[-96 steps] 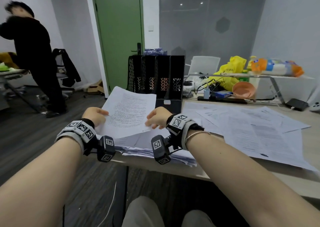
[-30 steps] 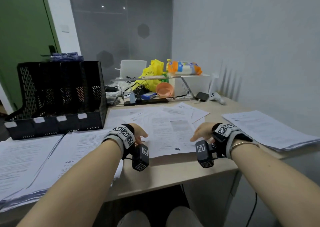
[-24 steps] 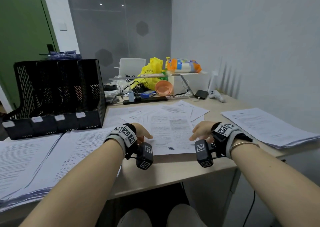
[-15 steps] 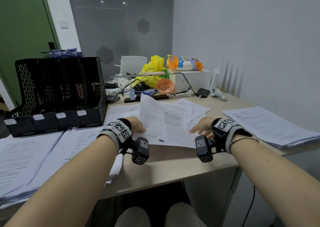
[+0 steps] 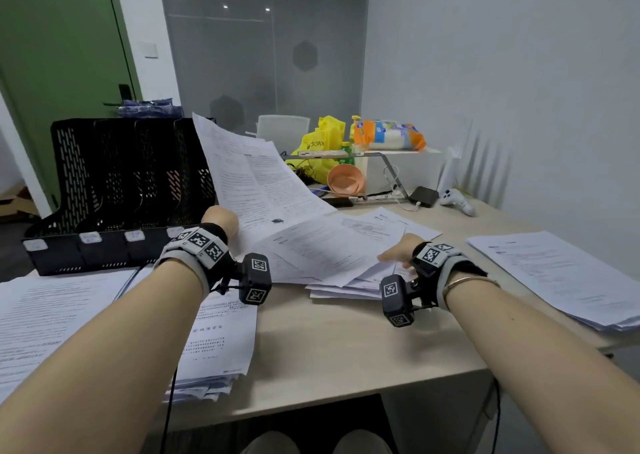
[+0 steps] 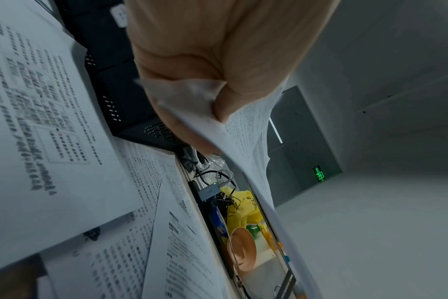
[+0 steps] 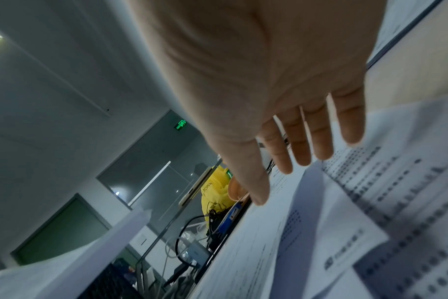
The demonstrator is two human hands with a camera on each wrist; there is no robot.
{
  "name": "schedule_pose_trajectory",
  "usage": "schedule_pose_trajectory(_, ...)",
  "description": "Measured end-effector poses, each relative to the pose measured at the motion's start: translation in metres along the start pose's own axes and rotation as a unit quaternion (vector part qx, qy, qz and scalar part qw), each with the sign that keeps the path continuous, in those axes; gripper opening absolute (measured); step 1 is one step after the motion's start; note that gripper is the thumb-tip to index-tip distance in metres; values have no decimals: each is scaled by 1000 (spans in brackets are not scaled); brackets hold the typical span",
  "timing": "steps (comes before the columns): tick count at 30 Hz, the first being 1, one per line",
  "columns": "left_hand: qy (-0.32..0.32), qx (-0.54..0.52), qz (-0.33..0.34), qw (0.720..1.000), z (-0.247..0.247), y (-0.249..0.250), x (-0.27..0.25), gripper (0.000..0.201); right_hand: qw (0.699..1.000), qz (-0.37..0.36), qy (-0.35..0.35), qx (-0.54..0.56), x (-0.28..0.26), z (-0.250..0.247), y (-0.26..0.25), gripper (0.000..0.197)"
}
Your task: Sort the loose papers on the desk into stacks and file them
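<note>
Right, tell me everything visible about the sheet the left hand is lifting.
The lifted sheet is white paper printed with dense black text in blocks. The left hand pinches its near corner between thumb and fingers, as the left wrist view shows. It rises steeply, curving, its far corner up before the black file rack. Its lower right edge meets the loose papers on the desk.

Light: even and soft in the head view, with two small ceiling spots reflected in the glass wall [image 5: 263,55].
Shadows: faint, under the wrists on the surface [image 5: 346,343].
Wrist views: dimmer, bluish-grey.
Blur: printed text is smeared in both wrist views; the palms near the lens are unsharp.
Distortion: wide-angle, walls bend at the edges.
</note>
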State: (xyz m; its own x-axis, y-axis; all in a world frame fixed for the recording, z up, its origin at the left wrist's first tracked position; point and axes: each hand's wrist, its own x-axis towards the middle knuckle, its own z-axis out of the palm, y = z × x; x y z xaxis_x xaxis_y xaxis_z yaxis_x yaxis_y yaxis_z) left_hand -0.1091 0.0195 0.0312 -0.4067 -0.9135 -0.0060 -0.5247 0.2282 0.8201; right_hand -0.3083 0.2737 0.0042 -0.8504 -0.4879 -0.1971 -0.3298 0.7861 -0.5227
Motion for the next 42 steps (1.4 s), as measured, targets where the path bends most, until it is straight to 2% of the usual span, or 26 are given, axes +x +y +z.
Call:
schedule_pose_trajectory(1, -7, 1, -9, 1000, -1, -1, 2, 37, 999, -19, -2, -34, 1, 2, -6, 56)
schedule_pose_trajectory(4, 11, 38, 18, 999, 5, -8, 19, 36, 992, -67, -52, -95, -2, 13, -24, 67)
schedule_pose_trajectory(8, 5, 55, 21, 998, 12, -13, 27, 36, 981, -79, -105, -141, -5, 24, -31, 63)
schedule_pose_trajectory(9, 8, 50, 18, 999, 11, -13, 26, 36, 984, -88, -102, -119, -1, 23, -30, 56)
schedule_pose_trajectory(11, 12, 42, 19, 999, 10, -14, 28, 37, 994, -92, -45, -43, 7, 21, -25, 40)
schedule_pose_trajectory(13, 13, 34, 19, 999, 8, -14, 29, 37, 994, -91, 16, -49, 16, 18, -21, 36)
schedule_pose_trajectory(14, 15, 33, 22, 999, 9, -15, 31, 37, 994, -78, 19, -69, 20, 18, -18, 38)
schedule_pose_trajectory(17, 16, 14, 21, 1000, 10, -15, 30, 37, 990, -25, -47, -127, 21, 22, -12, 50)
schedule_pose_trajectory(19, 16, 8, 21, 1000, 10, -15, 30, 36, 986, -12, -59, -152, 20, 23, -8, 60)
schedule_pose_trajectory(22, 3, -1, 24, 1000, 14, -15, 28, 37, 987, -6, -46, -153, 21, 23, -4, 44)
schedule_pose_trajectory(25, -13, -19, 21, 999, 19, -15, 25, 37, 994, -8, -47, -100, 23, 22, 0, 39)
schedule_pose_trajectory(28, -25, -38, 23, 999, 23, -14, 22, 38, 995, -5, -37, -93, 26, 19, 1, 31)
schedule_pose_trajectory(30, -29, -35, 26, 999, 26, -12, 19, 38, 999, -1, -9, -48, 24, 15, 3, 23)
schedule_pose_trajectory(33, -34, -29, 36, 998, 31, -2, 11, 38, 992, -27, 82, 90, 17, 1, 11, 22)
schedule_pose_trajectory(35, -42, -24, 48, 998, 36, 6, 8, 34, 972, -41, 147, 178, 12, -13, 15, 12)
schedule_pose_trajectory(38, -57, -24, 61, 996, 49, 21, 1, 31, 943, -43, 211, 255, 2, -38, 26, 27)
schedule_pose_trajectory(42, -99, -74, 62, 990, 76, 42, -15, 36, 912, -25, 276, 304, -14, -72, 54, 23)
